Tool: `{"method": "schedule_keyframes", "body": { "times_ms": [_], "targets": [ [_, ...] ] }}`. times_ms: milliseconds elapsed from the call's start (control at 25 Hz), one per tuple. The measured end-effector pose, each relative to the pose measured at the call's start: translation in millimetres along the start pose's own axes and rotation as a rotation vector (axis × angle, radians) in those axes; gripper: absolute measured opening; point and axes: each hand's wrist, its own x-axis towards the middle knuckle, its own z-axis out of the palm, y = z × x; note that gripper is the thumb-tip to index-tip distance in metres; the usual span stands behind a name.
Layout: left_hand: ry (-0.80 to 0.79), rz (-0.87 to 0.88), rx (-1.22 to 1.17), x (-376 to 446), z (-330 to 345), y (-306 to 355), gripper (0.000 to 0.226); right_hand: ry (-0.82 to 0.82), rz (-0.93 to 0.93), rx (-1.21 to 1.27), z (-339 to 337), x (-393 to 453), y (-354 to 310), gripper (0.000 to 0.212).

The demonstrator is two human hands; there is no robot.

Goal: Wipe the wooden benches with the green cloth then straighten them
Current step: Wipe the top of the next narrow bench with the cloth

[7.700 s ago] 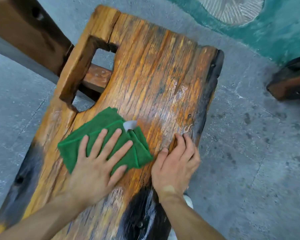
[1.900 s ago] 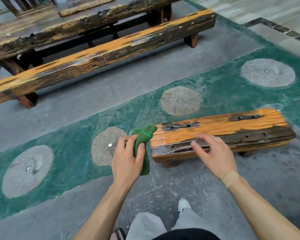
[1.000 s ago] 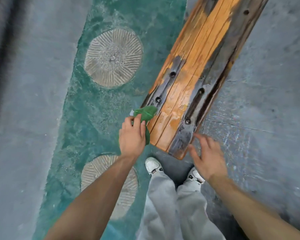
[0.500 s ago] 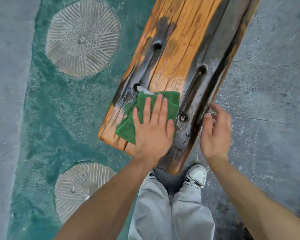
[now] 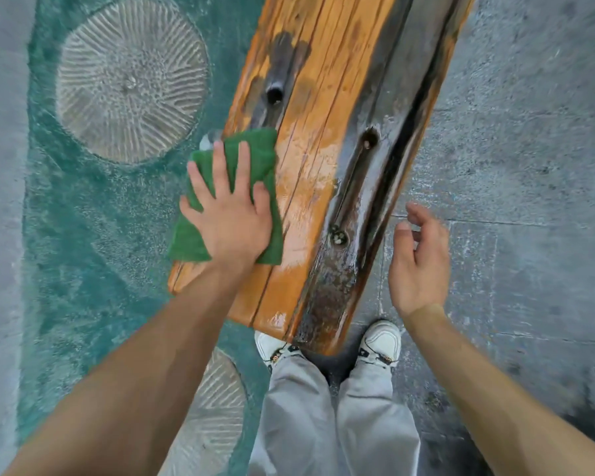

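Bench (image 5: 327, 173) runs from the top of the view down to the person's feet, tilted so its near end sits just in front of the two white shoes (image 5: 380, 341). Its top is orange-brown wood with lengthwise grain lines and a glossy, wet-looking sheen in the middle; a dark, weathered strip runs along its right side, with a long groove (image 5: 352, 187) and a hole at each end of it. Another dark patch with a round hole (image 5: 274, 94) sits farther up on the left part of the plank.

Cloth (image 5: 255, 156) – green, folded – lies on the left edge of the bench near its close end, part of it hanging past the edge over the floor. Left hand (image 5: 229, 218) lies flat on top of it, fingers straight and spread, palm pressing the cloth to the wood; nothing is gripped.

Right hand (image 5: 418, 259) is in the air beside the right edge of the bench, not touching it – fingers loosely bent, holding nothing, over grey paving (image 5: 529, 166).

Left of the bench the ground is teal-green (image 5: 93, 235), set with pale round discs with radiating ridges: one (image 5: 131, 80) up beside the bench, another (image 5: 213, 407) partly hidden behind the left forearm. Grey trousers (image 5: 334, 417) fill the lower middle
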Motion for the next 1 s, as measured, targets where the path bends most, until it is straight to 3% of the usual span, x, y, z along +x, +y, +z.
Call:
{"method": "schedule_keyframes", "body": {
  "times_ms": [40, 120, 200, 240, 320, 400, 480, 520, 600, 680, 760, 800, 880, 960, 1000],
  "targets": [
    [-0.030, 0.011, -0.020, 21, 4, 42, 0.061, 0.007, -0.001, 0.005, -1, 0, 2, 0.039],
    [-0.050, 0.299, 0.027, 17, 15, 95, 0.060, 0.034, 0.000, 0.012, -3, 5, 1, 0.041],
    [-0.065, 0.697, 0.139, -37, 21, 81, 0.060, 0.067, 0.029, 0.023, -14, 13, -5, 0.043],
    [-0.074, 0.778, 0.171, -69, 17, 50, 0.060, 0.070, 0.034, 0.027, -20, 17, -10, 0.044],
    [-0.146, 0.723, 0.226, -116, -1, -28, 0.059, 0.046, 0.023, 0.021, -25, 21, -20, 0.043],
    [-0.146, 0.462, 0.179, -105, -15, -70, 0.058, 0.045, -0.009, 0.035, -24, 22, -25, 0.040],
    [-0.099, 0.123, 0.075, -44, -13, -47, 0.061, 0.022, -0.009, 0.032, -13, 23, -23, 0.043],
    [-0.050, 0.033, 0.014, -3, -12, -15, 0.061, 0.010, 0.013, 0.028, -5, 20, -23, 0.045],
    [-0.069, 0.086, -0.052, 75, -6, 60, 0.061, 0.044, 0.035, 0.026, 9, 15, -17, 0.048],
    [-0.046, 0.374, 0.032, 97, 8, 118, 0.061, 0.132, 0.064, 0.033, 19, 17, -12, 0.051],
    [-0.072, 0.835, 0.152, 42, 21, 116, 0.061, 0.231, 0.173, 0.052, 22, 29, -12, 0.056],
    [-0.095, 1.059, 0.214, 2, 24, 85, 0.060, 0.270, 0.211, 0.056, 21, 36, -15, 0.057],
    [-0.134, 1.323, 0.320, -56, 12, -7, 0.058, 0.311, 0.179, 0.000, 22, 49, -27, 0.055],
    [-0.206, 1.572, 0.389, -50, -8, -65, 0.060, 0.351, 0.101, -0.012, 25, 67, -40, 0.050],
    [-0.235, 1.674, 0.366, -24, -8, -62, 0.059, 0.408, 0.102, 0.022, 26, 78, -45, 0.048]
  ]
}}
